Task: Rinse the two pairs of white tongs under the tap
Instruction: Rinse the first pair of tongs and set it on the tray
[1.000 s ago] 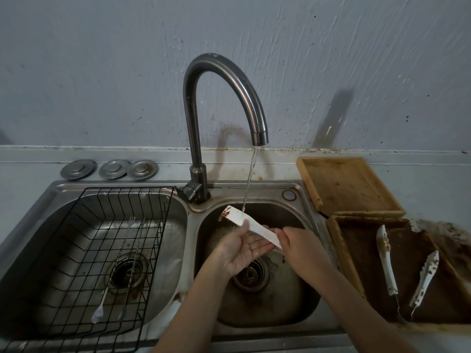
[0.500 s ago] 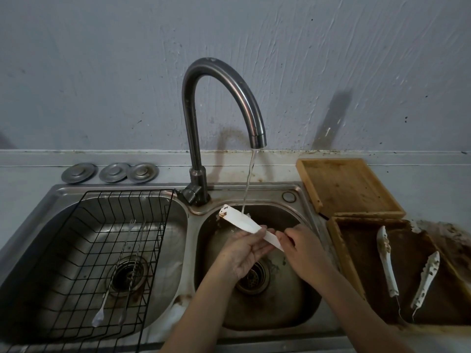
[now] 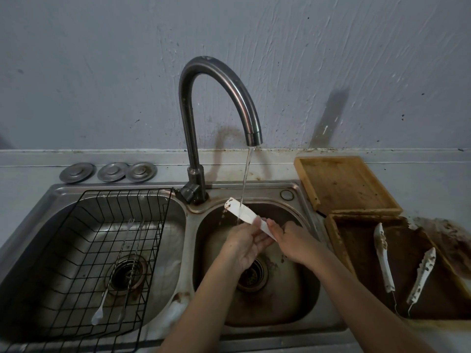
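Nearest me, both forearms reach up over the front rim of the right sink basin (image 3: 303, 296); my left hand (image 3: 246, 244) lies palm-up and loosely curled under the white tongs (image 3: 246, 216), my right hand (image 3: 297, 240) pinches their near end shut between thumb and fingers. The tongs' long axis runs up-left from the right hand toward the basin's back-left corner, stained tip farthest, with the water stream (image 3: 246, 179) from the tap (image 3: 216, 118) landing mid-blade, so I judge the next slide is along that axis. The second pair of tongs (image 3: 402, 263) lies soiled in the dark wooden tray (image 3: 336, 240) by the sink's right edge, nearer the right hand.
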Demonstrator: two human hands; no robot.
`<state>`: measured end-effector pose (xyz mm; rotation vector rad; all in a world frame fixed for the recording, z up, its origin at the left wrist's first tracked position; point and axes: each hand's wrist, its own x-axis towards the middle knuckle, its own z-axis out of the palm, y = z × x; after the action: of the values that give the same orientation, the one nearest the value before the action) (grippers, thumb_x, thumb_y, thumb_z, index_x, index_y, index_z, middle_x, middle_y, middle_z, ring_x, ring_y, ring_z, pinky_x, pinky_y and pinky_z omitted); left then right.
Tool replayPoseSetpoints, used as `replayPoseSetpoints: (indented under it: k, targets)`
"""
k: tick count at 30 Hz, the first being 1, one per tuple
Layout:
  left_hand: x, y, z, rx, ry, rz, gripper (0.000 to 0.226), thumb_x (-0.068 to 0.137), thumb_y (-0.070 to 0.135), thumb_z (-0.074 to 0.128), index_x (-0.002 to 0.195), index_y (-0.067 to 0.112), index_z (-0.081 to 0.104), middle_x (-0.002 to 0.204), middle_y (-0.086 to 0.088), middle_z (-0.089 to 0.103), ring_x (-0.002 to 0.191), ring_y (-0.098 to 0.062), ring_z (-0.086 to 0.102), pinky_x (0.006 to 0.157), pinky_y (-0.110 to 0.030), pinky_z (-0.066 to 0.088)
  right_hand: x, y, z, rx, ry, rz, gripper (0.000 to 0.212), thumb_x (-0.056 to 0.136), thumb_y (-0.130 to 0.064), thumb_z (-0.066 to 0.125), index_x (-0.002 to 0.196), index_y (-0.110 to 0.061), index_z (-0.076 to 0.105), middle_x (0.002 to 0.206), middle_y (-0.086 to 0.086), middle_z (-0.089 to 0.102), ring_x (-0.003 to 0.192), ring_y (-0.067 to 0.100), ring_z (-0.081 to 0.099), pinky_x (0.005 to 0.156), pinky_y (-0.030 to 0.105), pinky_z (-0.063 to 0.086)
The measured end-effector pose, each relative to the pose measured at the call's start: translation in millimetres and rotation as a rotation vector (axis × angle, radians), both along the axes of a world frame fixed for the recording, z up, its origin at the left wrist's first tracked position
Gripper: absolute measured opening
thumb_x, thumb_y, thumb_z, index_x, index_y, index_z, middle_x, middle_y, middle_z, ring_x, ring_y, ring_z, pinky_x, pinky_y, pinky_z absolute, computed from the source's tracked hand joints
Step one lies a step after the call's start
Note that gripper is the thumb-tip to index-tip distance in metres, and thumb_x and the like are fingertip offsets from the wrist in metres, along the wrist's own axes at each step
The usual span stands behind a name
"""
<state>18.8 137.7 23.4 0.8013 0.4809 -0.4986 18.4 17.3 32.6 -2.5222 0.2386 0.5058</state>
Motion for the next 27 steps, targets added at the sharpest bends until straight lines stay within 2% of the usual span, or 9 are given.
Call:
replayPoseSetpoints:
  k: [2,4,8,10,15,19,21,24,27]
  targets:
    - [3,4,-3,0.014,-0.027,-0.030,0.017,0.091,-0.003,0.051,0.107,-0.007,0.056,0.090,-0.019,0.068,0.077,-0.023,0.071,0.061,-0.030,0.060,1,0,2,-0.016,0.005,0.015,0.071,0.090,-0.063,0.021,0.120,-0.005,0.049,0.093,0.007,0.058,0.069,0.011,0.053,0.052,0.026,0.034]
    - [8,10,-6,0.005,-0.038,-0.027,0.021,0.091,-0.002,0.052,0.111,-0.007,0.054,0.092,-0.020,0.067,0.083,-0.025,0.070,0.066,-0.033,0.061,1,1,1,-0.022,-0.005,0.033,0.072,0.089,-0.065,0.021,0.114,-0.005,0.052,0.084,0.005,0.057,0.065,0.011,0.053,0.050,0.025,0.035]
    - [11,17,-4,-0.169,0.043,0.053,0.042,0.098,0.033,0.042,0.112,-0.005,0.053,0.098,-0.023,0.067,0.084,-0.030,0.069,0.066,-0.040,0.059,0,2,-1,-0.038,-0.088,0.059,0.068,0.088,-0.065,0.022,0.104,-0.008,0.056,0.075,0.003,0.059,0.063,0.015,0.058,0.054,0.028,0.045]
    - [9,17,-6,-0.261,0.056,0.072,0.051,0.098,0.041,0.038,0.118,-0.004,0.052,0.102,-0.025,0.067,0.082,-0.031,0.071,0.066,-0.041,0.060,0,2,-2,-0.047,-0.155,0.049,0.063,0.089,-0.063,0.022,0.101,-0.011,0.055,0.076,0.003,0.060,0.066,0.016,0.060,0.060,0.032,0.049]
    - [1,17,-11,-0.127,0.003,-0.112,0.024,0.093,0.008,0.051,0.111,-0.006,0.054,0.098,-0.023,0.068,0.089,-0.028,0.069,0.073,-0.033,0.059,-7,-13,-3,-0.036,-0.142,0.121,0.055,0.093,-0.056,0.025,0.096,-0.013,0.058,0.077,0.002,0.060,0.070,0.016,0.060,0.063,0.029,0.046]
    - [8,38,-14,-0.197,0.051,0.023,0.020,0.088,-0.001,0.055,0.104,-0.012,0.057,0.086,-0.025,0.071,0.074,-0.028,0.073,0.062,-0.032,0.061,-15,-26,-1,0.064,-0.139,0.126,0.044,0.095,-0.049,0.027,0.069,-0.022,0.050,0.062,-0.003,0.052,0.058,0.010,0.052,0.056,0.023,0.039]
    - [9,42,-15,-0.190,0.048,0.066,0.024,0.086,-0.002,0.057,0.107,-0.014,0.056,0.095,-0.026,0.069,0.076,-0.027,0.073,0.063,-0.032,0.061,-17,-28,0,0.094,-0.156,0.122,0.044,0.096,-0.047,0.027,0.064,-0.024,0.047,0.059,-0.003,0.050,0.056,0.009,0.050,0.057,0.024,0.039]
    - [11,39,-18,-0.106,0.040,0.127,0.035,0.087,0.009,0.061,0.114,-0.011,0.055,0.105,-0.026,0.067,0.084,-0.028,0.072,0.061,-0.032,0.061,-18,-26,-2,0.105,-0.156,0.129,0.046,0.096,-0.048,0.026,0.063,-0.022,0.047,0.058,-0.003,0.049,0.055,0.010,0.049,0.057,0.024,0.040]
    - [14,41,-17,-0.068,0.050,0.167,0.044,0.095,0.032,0.049,0.118,-0.006,0.052,0.107,-0.024,0.066,0.092,-0.031,0.067,0.057,-0.035,0.061,-19,-24,-6,0.084,-0.143,0.137,0.047,0.096,-0.048,0.025,0.063,-0.021,0.046,0.058,-0.003,0.048,0.054,0.009,0.048,0.056,0.024,0.038]
